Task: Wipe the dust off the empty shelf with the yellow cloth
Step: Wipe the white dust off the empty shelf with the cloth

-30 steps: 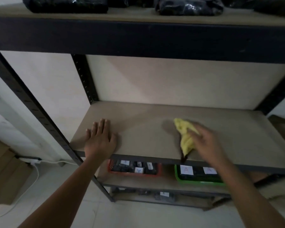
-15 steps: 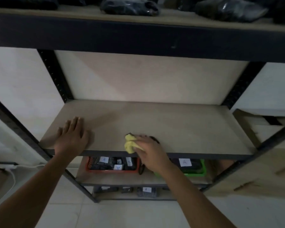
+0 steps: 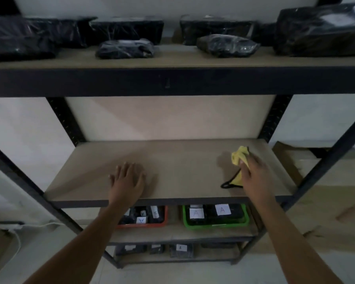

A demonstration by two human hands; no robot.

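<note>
The empty shelf point(image 3: 178, 160) is a bare tan board in a black metal rack, at mid height. My right hand point(image 3: 252, 175) presses the yellow cloth point(image 3: 238, 156) flat on the right part of the board; the cloth bunches out past my fingertips, and a black-edged corner trails toward the front edge. My left hand point(image 3: 127, 181) lies flat, fingers spread, on the board's left-middle part and holds nothing.
The upper shelf point(image 3: 176, 60) carries several black wrapped parcels point(image 3: 125, 49). Below, a red tray point(image 3: 146, 217) and a green tray point(image 3: 215, 216) hold labelled black items. Black uprights point(image 3: 328, 160) frame the sides. A brown cardboard box point(image 3: 326, 201) stands at the right, a white cable point(image 3: 16, 238) at the left.
My right hand has swept the cloth from the board's front middle to its right part, farther back. The view has tilted up and shows the upper shelf. My left hand stays flat.
</note>
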